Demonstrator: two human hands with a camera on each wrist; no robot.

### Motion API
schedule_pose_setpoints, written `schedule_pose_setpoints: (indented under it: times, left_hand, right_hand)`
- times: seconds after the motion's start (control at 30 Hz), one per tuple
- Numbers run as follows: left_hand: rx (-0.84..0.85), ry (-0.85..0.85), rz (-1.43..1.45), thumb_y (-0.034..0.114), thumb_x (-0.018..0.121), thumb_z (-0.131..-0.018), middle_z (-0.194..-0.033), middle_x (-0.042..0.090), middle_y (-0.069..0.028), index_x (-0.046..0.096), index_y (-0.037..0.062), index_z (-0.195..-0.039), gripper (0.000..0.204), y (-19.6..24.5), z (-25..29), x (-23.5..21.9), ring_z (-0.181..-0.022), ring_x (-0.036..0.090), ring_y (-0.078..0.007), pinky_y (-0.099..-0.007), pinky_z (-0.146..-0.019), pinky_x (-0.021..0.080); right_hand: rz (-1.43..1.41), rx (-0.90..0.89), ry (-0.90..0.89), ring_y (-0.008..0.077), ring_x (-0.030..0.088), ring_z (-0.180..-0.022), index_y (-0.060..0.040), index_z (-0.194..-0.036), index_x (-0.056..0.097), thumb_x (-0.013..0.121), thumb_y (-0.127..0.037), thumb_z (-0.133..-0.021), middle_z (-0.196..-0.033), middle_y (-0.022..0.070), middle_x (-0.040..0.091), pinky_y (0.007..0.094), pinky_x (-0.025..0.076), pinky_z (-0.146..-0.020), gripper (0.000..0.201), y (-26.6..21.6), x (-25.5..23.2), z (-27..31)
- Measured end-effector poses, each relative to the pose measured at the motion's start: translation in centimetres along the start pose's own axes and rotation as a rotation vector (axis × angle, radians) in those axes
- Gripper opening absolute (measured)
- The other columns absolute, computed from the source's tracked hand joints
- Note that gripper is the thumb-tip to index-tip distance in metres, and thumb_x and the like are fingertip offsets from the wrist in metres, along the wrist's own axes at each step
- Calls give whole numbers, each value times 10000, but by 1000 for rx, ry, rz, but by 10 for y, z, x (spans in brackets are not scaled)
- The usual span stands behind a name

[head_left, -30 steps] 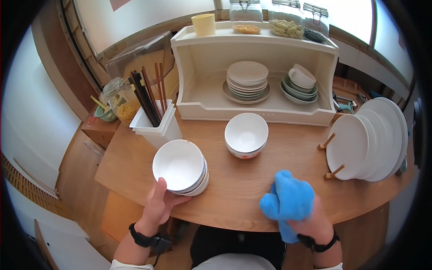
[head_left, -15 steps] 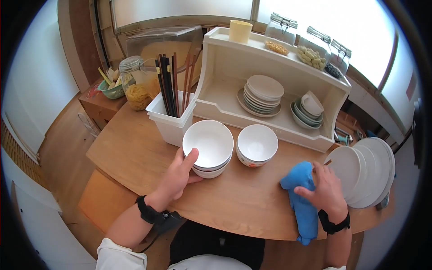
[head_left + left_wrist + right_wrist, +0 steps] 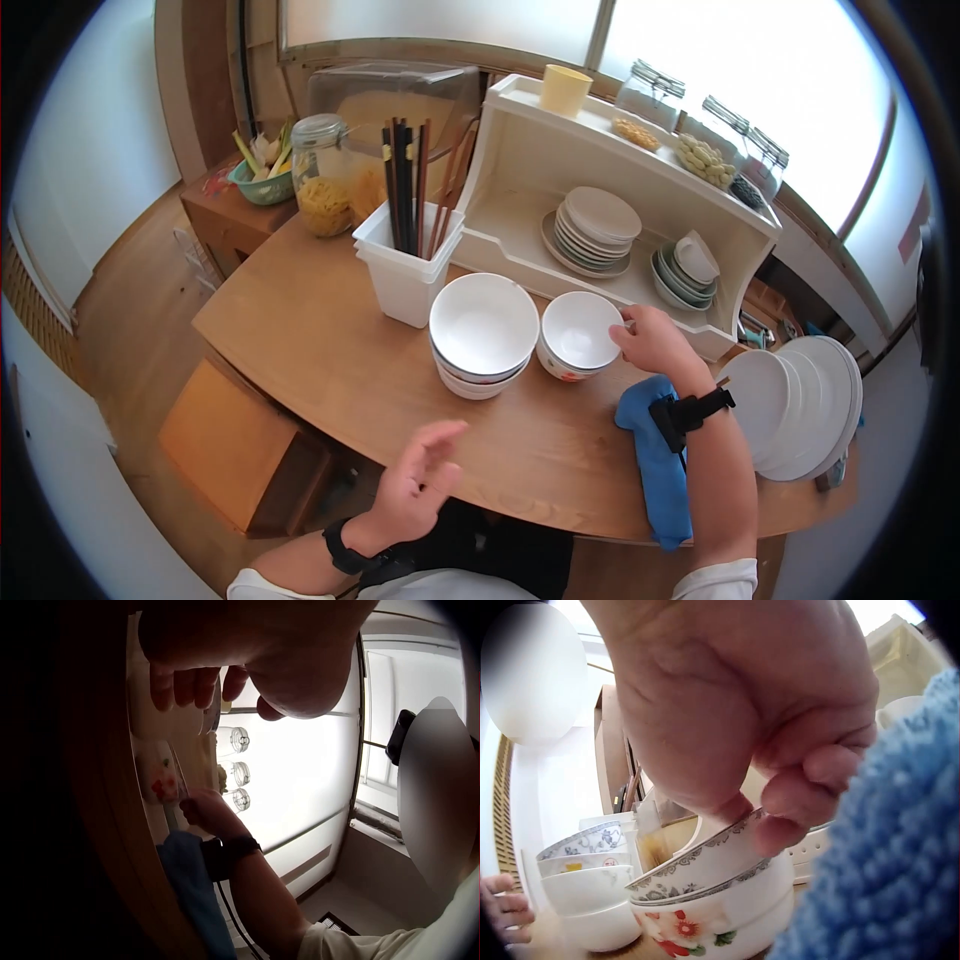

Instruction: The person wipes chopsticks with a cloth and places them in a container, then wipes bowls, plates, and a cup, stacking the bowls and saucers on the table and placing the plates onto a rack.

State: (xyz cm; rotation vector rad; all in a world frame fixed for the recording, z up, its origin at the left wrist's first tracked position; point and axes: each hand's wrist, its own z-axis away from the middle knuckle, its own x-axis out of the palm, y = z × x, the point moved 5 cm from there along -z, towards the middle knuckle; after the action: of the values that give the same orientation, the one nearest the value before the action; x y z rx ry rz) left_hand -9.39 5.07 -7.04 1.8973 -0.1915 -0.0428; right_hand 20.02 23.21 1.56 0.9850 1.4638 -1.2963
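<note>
Two white bowl stacks stand side by side on the wooden table. My right hand (image 3: 655,343) pinches the rim of the top bowl (image 3: 582,328) in the right stack; in the right wrist view that bowl (image 3: 697,862) tilts over a flowered bowl (image 3: 705,926). The taller left stack (image 3: 484,325) stands untouched. My left hand (image 3: 412,487) is held off the table's front edge, fingers loosely bent, holding nothing. A blue cloth (image 3: 655,465) lies beneath my right forearm.
White plates (image 3: 815,405) stand in a rack at the right. Behind the bowls are a white shelf (image 3: 500,190) with plates and cups, and a white container (image 3: 400,285) of chopsticks. Glass jars (image 3: 322,185) stand at the back left.
My left hand has let go of the left stack and drawn back toward me. My right hand has left the blue cloth and taken hold of the right stack's top bowl.
</note>
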Motion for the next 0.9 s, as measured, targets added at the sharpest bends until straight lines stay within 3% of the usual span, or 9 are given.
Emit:
schedule_pose_setpoints:
  times: [0.1, 0.3, 0.37, 0.5, 0.6, 0.7, 0.77, 0.8, 0.9]
  left_hand:
    - [19, -165, -83, 104, 541, -954, -1325, 472, -111, 476, 20, -1299, 361, 7, 3, 17, -1186, 493, -182, -323, -1010, 406]
    - [-305, -498, 362, 220, 559, -969, -1384, 435, -115, 382, 48, -1392, 489, -11, -11, 63, -1244, 473, -194, -346, -1024, 415]
    - [-339, -479, 534, 322, 555, -959, -1431, 374, -116, 305, 57, -1430, 596, -8, -25, 75, -1291, 424, -213, -378, -1040, 399]
    - [-263, -391, 1040, 509, 472, -959, -1486, 274, -112, 133, 61, -1501, 780, 5, -49, 100, -1362, 346, -244, -411, -1024, 405]
    - [-379, -408, 1184, 455, 468, -975, -1442, 368, -119, 222, 55, -1474, 685, -4, -48, 113, -1316, 408, -233, -406, -1046, 394]
    - [-584, -320, 1182, 387, 466, -988, -1345, 487, -113, 292, 54, -1441, 588, -10, -41, 118, -1243, 486, -214, -376, -1021, 417]
    - [-596, -216, 1169, 383, 443, -1001, -1331, 498, -108, 292, 56, -1439, 568, -14, -37, 110, -1213, 510, -215, -377, -1001, 432]
    - [-596, -212, 1166, 383, 443, -1001, -1331, 498, -108, 292, 56, -1439, 568, -14, -37, 109, -1213, 510, -215, -377, -1001, 432]
    - [-542, -174, 1094, 367, 422, -1012, -1360, 468, -101, 280, 51, -1443, 553, -14, -37, 103, -1230, 488, -207, -367, -1012, 419]
  right_hand:
    - [-109, 9, -51, 359, 658, -800, 66, -1054, 625, 562, -227, -862, -859, 222, 681, 402, 518, -759, 355, 3, 6, -3]
    - [-619, 12, 211, 155, 611, -558, 51, -1056, 606, 526, -111, -887, -691, 95, 659, 306, 490, -554, 247, -6, -39, 31]
    - [-649, -32, 226, 61, 555, -556, 33, -1062, 603, 536, -87, -899, -651, 24, 627, 249, 444, -511, 214, -23, -61, 63]
    - [-571, -92, 74, 53, 497, -516, 17, -1052, 609, 584, -81, -903, -618, 4, 589, 243, 405, -484, 179, -40, -51, 124]
    - [-387, -136, 22, 70, 508, -515, 10, -1083, 604, 576, -84, -914, -611, 11, 581, 234, 427, -515, 196, -45, -35, 154]
    - [-681, -134, 49, 173, 605, -680, 2, -1122, 597, 618, -124, -897, -757, 85, 639, 278, 486, -646, 259, -26, -26, 160]
    - [-146, -372, 391, 311, 595, -965, -11, -1155, 594, 677, -184, -854, -1043, 184, 621, 360, 490, -820, 358, -15, -32, 161]
    - [53, -388, 330, 416, 493, -1139, -33, -1234, 548, 701, -216, -823, -1253, 222, 518, 431, 453, -910, 475, -13, -21, 160]
    - [149, -166, 106, 436, 478, -1161, -61, -1323, 461, 712, -208, -809, -1296, 250, 476, 441, 453, -913, 591, 12, 18, 158]
